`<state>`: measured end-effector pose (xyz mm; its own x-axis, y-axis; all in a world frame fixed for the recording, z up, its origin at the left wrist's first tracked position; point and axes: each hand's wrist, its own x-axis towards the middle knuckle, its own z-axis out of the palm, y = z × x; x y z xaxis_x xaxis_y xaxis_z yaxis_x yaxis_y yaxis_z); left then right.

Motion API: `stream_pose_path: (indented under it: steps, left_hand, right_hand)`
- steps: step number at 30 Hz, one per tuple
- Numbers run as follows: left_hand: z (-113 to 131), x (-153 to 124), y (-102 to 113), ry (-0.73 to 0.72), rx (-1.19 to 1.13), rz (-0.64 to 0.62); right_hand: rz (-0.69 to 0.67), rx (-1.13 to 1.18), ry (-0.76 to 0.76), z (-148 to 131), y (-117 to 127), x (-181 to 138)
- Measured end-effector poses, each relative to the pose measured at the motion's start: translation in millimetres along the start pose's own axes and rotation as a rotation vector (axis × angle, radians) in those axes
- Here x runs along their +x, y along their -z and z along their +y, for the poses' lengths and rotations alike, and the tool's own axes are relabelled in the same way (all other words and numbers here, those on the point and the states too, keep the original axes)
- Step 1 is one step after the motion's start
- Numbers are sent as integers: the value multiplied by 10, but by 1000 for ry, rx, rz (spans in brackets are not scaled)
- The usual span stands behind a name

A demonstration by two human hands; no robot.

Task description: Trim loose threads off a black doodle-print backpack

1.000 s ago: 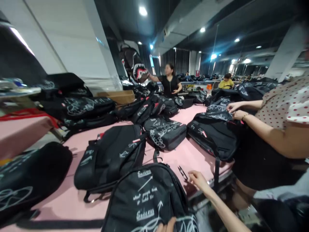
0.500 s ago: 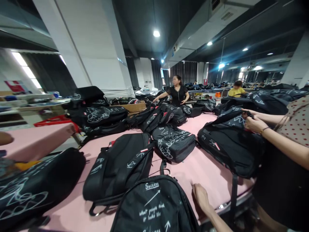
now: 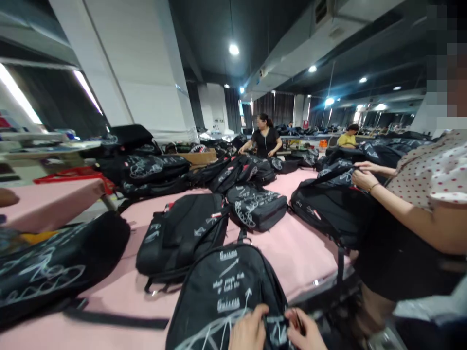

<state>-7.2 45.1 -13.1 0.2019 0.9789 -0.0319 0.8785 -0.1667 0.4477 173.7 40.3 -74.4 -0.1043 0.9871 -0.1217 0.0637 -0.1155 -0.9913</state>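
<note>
In the head view, a black backpack [image 3: 228, 272] with white "Success" lettering and drawn arrows lies in front of me on the pink-covered table [image 3: 120, 316]. My left hand [image 3: 250, 329] is on its lower front, fingers curled against the fabric beside a side panel with white drawing. Just to the right, my right hand [image 3: 304, 330] is closed at the bag's side edge. A small dark tool, apparently thread snips [image 3: 300, 323], shows in that hand, partly hidden by the fingers. The bag's bottom lies outside the view.
Other black backpacks lie close by: one behind [image 3: 182, 236], one at left [image 3: 54, 262], one farther back [image 3: 255, 206]. At right a person in a dotted blouse [image 3: 419, 180] handles another backpack [image 3: 328, 209]. A loose strap [image 3: 120, 318] crosses the table.
My right hand has moved from beside the backpack to its lower right edge. My left hand has come into view on the bag. The view has shifted, showing more of the person at right.
</note>
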Motion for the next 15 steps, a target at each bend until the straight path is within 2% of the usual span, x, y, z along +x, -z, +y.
stream_pose_path:
  steps: [2, 3, 5, 7, 9, 11, 13, 15]
  left_hand:
    - [59, 31, 90, 22, -76, -45]
    - [63, 41, 131, 35, -92, -42]
    - [-4, 15, 177, 7, -111, -36]
    - [-138, -148, 145, -69, -103, 49]
    - [-261, -484, 19, -205, -53, 188]
    - [-312, -918, -197, -417, 31, 263]
    - [-289, -1314, -449, -625, 113, 173]
    - [-231, -1572, -645, -689, 160, 27]
  right_hand:
    - [-18, -186, 6, -158, -219, -242]
    - [-64, -309, 60, -220, -302, -335]
    - [-99, -504, 108, -277, -397, -458]
    - [-108, -532, 58, -245, -403, -519]
    - [-91, -459, -26, -171, -367, -550]
    - [-59, -396, -62, -104, -341, -555]
    - [-4, -357, -61, -68, -350, -528]
    - [62, -292, -71, -62, -370, -466]
